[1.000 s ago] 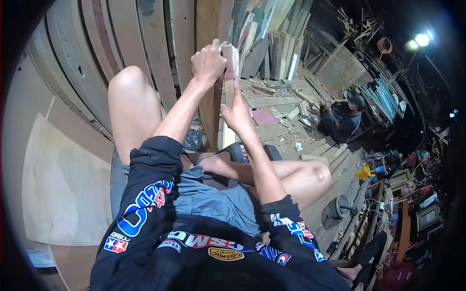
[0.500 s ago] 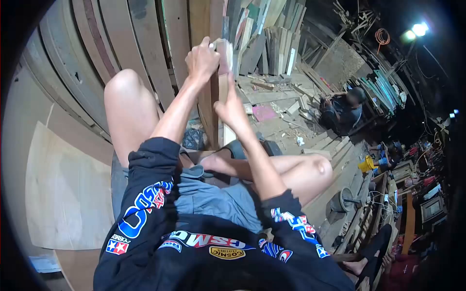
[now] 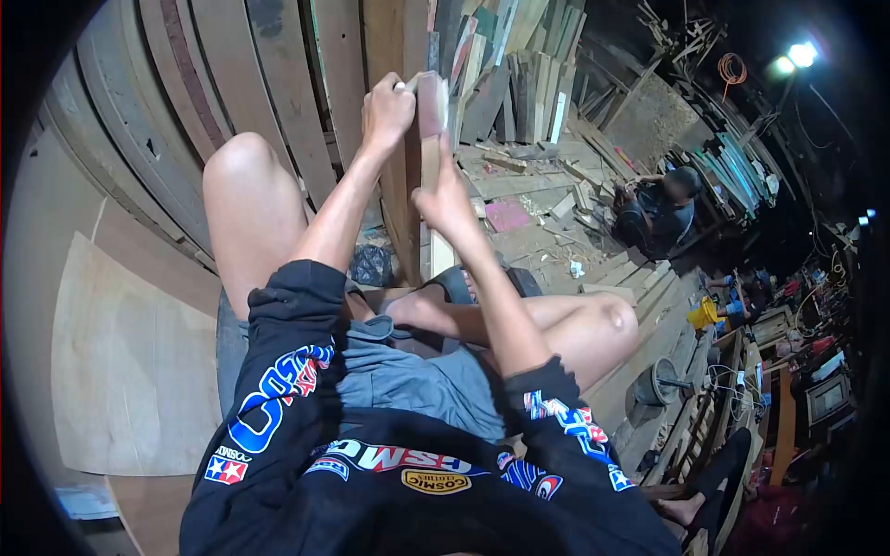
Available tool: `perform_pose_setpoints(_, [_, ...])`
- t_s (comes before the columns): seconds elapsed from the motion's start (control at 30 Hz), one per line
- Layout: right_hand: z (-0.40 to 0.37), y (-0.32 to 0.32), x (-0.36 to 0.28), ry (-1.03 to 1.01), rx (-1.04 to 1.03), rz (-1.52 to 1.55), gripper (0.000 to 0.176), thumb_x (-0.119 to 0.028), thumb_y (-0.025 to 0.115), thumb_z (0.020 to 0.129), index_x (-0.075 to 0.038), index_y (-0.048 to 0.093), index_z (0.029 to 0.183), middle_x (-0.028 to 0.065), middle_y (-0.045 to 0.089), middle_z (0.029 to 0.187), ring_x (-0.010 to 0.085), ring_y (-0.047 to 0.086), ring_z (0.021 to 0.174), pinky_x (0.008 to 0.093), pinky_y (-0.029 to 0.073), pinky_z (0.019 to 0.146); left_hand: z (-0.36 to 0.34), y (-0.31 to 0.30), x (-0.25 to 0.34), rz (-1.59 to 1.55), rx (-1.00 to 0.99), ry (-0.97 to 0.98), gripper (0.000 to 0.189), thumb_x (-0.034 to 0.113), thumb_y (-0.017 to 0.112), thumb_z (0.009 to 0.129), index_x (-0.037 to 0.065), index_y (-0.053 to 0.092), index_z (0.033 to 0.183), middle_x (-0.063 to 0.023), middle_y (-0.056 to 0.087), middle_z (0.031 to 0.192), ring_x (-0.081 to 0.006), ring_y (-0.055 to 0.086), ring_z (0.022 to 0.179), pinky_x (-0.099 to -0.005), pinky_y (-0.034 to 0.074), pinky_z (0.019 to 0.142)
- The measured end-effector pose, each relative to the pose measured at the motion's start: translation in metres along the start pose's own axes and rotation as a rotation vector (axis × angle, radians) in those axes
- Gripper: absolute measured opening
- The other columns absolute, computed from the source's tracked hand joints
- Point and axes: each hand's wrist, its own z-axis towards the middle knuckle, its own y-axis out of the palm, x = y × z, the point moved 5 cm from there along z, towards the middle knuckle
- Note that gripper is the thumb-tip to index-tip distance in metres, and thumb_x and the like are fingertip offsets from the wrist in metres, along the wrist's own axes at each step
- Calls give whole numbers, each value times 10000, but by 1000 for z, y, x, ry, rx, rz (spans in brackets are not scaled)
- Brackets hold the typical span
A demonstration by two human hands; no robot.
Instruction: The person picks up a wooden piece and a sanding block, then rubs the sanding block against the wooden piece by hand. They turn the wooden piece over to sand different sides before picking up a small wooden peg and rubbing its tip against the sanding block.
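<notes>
Left hand (image 3: 387,111): my fingers closed around small block (image 3: 432,100).
Right hand (image 3: 445,199): clasping wooden strip (image 3: 430,159).
Strip axis: upright; block directly above my right hand.

Black logo-printed jersey (image 3: 371,463), grey shorts (image 3: 408,385) — dark sandal (image 3: 454,283)

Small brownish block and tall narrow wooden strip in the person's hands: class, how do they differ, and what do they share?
The small brownish block is short and chunky; the tall narrow wooden strip is long and thin. The block sits high, gripped in the left hand; the strip stands upright, held lower by the right hand. Shared: each is hand-held, and they touch.
</notes>
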Motion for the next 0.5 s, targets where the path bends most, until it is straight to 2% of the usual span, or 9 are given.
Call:
perform_pose_setpoints(0.07, [-15, 7, -2, -298, 178, 20, 957, -39, 521, 698, -129, 1, 1496, 327, 622, 925, 413, 649, 811, 447, 511, 753, 2, 1, -3, -78, -70, -58, 236, 189, 449, 846, 10, 603, 858, -271, 628, 867, -458, 591, 893, -522, 434, 764])
perform_pose_setpoints(0.1, [-12, 5, 6, -73, 20, 9, 951, -35, 519, 695, -114, 11, 1495, 334, 611, 987, 412, 649, 811, 446, 511, 760, 7, 6, -12, -122, -85, -102, 275, 256, 486, 871, 7, 601, 851, -261, 631, 851, -450, 594, 875, -500, 442, 757])
perform_pose_setpoints(0.2, [5, -4, -4, 3, -11, 100, 955, -22, 510, 683, -105, 18, 1497, 352, 588, 1051, 437, 642, 846, 453, 506, 786, 9, 8, -17, -167, -58, -91, 291, 276, 493, 883, 9, 601, 848, -244, 635, 823, -435, 601, 861, -486, 445, 753])
perform_pose_setpoints(0.27, [1, -2, -1, 1, 7, 57, 944, -22, 509, 685, -94, 31, 1496, 344, 593, 1035, 422, 646, 808, 442, 512, 775, 9, 5, -14, -152, -76, -49, 288, 255, 456, 885, 8, 601, 851, -224, 638, 796, -411, 613, 834, -470, 454, 742])
perform_pose_setpoints(0.33, [-7, 2, -1, -150, 73, -24, 932, -39, 518, 691, -81, 41, 1491, 341, 593, 1004, 416, 641, 781, 439, 510, 759, 7, 6, -13, -139, -111, -114, 279, 195, 395, 862, 9, 603, 867, -208, 637, 758, -353, 635, 750, -445, 467, 703])
perform_pose_setpoints(0.37, [-1, 1, -2, -166, 107, -6, 931, -55, 528, 696, -90, 46, 1491, 345, 599, 984, 432, 635, 831, 437, 498, 795, 6, 6, -14, -229, -126, -152, 277, 193, 395, 868, 10, 603, 871, -183, 628, 705, -282, 635, 648, -406, 474, 620])
perform_pose_setpoints(0.4, [6, -1, 0, -155, 115, -3, 931, -55, 528, 696, -90, 46, 1491, 345, 599, 984, 432, 635, 831, 437, 498, 795, 7, 6, -14, -228, -140, -151, 277, 193, 395, 868, 10, 603, 871, -183, 628, 705, -282, 635, 648, -406, 474, 620])
perform_pose_setpoints(0.47, [4, -11, -12, -29, -9, 121, 948, -66, 538, 692, -107, 31, 1492, 357, 602, 984, 467, 612, 924, 442, 475, 858, 5, 8, -16, -287, -150, -157, 263, 191, 387, 877, 24, 590, 874, -129, 599, 639, -194, 572, 499, -355, 418, 435])
perform_pose_setpoints(0.5, [-1, -11, -12, 17, -13, -10, 956, -70, 540, 693, -113, 17, 1492, 348, 614, 935, 463, 617, 902, 444, 476, 854, 6, 9, -19, -317, -176, -197, 248, 181, 385, 877, 28, 578, 848, -104, 585, 624, -178, 533, 456, -348, 396, 405])
